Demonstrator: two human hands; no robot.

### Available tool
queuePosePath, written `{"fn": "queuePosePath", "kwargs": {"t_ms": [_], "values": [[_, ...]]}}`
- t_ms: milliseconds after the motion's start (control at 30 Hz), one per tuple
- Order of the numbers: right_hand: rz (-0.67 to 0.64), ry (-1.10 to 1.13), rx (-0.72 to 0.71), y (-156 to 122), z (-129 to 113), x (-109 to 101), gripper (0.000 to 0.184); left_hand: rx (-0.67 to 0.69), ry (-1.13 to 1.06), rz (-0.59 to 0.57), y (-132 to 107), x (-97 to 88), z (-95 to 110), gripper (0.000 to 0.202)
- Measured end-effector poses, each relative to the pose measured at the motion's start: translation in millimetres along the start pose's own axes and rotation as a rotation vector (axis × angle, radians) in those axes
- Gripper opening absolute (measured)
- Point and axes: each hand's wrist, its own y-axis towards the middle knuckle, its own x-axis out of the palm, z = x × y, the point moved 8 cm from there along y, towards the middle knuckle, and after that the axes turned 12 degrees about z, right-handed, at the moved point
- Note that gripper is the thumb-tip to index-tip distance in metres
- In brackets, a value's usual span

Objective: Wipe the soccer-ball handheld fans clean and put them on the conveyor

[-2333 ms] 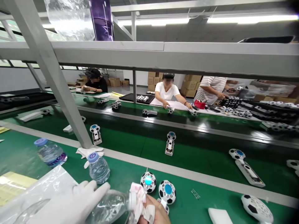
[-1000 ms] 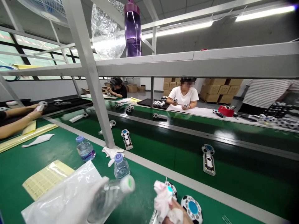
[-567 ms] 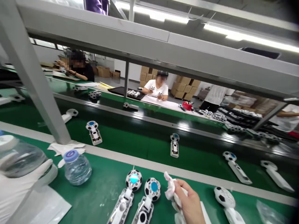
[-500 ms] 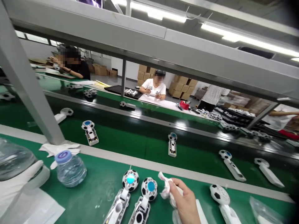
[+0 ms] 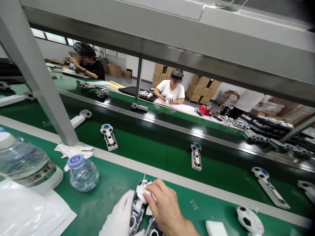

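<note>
My right hand [image 5: 165,209], bare, is closed on a white cloth [image 5: 145,196] and presses it onto the soccer-ball head of a small hand-held device [image 5: 136,211] lying on the green table. My left hand [image 5: 120,217], in a white glove, grips that device's handle from the left. A second device of the same kind [image 5: 153,231] lies partly hidden under my right hand. A large clear water bottle [image 5: 27,164] with a white cap stands at the left, no hand on it.
A small blue-capped bottle [image 5: 82,172], a white glove [image 5: 73,150] and a slanted grey post [image 5: 39,82] are ahead left. A plastic bag [image 5: 29,213] lies near left. Several devices ride the conveyor [image 5: 196,156]. Another device [image 5: 249,221] and a white block [image 5: 216,228] lie right. People sit opposite.
My left hand has let go of the large bottle, which now stands at the left, and moved onto the device. My right hand has brought the cloth down onto the soccer-ball head.
</note>
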Motion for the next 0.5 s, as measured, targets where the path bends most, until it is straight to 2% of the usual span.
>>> {"fn": "queuePosePath", "kwargs": {"t_ms": [67,133,333,400,500], "values": [[-0.035,-0.127,-0.097,-2,-5,14,0.015,0.014,0.003,-0.03,-2,15.8,5,0.063],[-0.053,-0.185,-0.129,0,-3,21,0.016,0.014,0.011,-0.048,-4,24.4,5,0.059],[-0.043,-0.216,0.014,24,19,9,0.019,0.024,0.071,-0.123,-5,27.6,3,0.062],[-0.043,-0.178,0.004,24,15,8,0.019,0.038,0.093,-0.146,-5,28.4,6,0.062],[-0.094,-0.123,-0.066,15,2,19,0.022,0.017,0.088,-0.134,-4,27.1,7,0.062]]}}
